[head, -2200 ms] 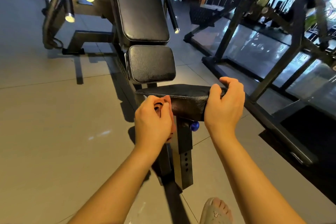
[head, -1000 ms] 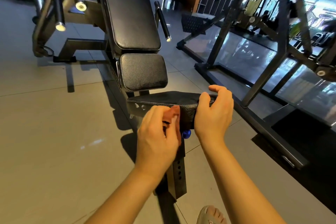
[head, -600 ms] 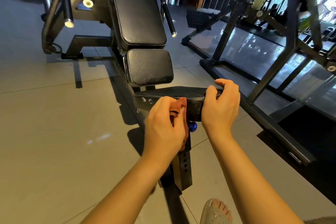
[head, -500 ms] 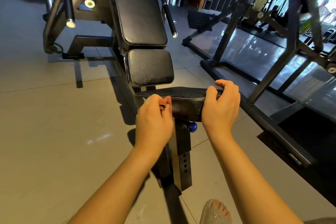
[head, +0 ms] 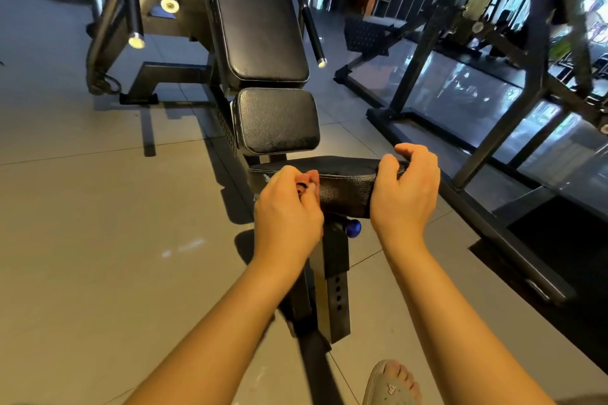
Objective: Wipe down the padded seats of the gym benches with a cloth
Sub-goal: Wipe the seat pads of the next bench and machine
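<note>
A black padded bench stands before me, with a long back pad (head: 260,20), a square seat pad (head: 276,122) and a low front pad (head: 342,187) nearest me. My left hand (head: 288,210) grips a reddish cloth (head: 304,182), mostly hidden in the fist, against the front pad's left end. At the pad's right end my right hand (head: 403,194) curls its fingers over the top edge.
A blue knob (head: 353,228) sticks out of the bench's black post (head: 332,279) under the pad. A black rack frame (head: 487,128) with glossy flooring stands to the right. Weight bars (head: 133,3) stand at the far left. My sandalled foot (head: 391,385) is at the bottom edge. Grey tiled floor lies to the left.
My left hand slid the cloth right along the front pad's near face, then back to its left end. My right hand kept its hold on the right end.
</note>
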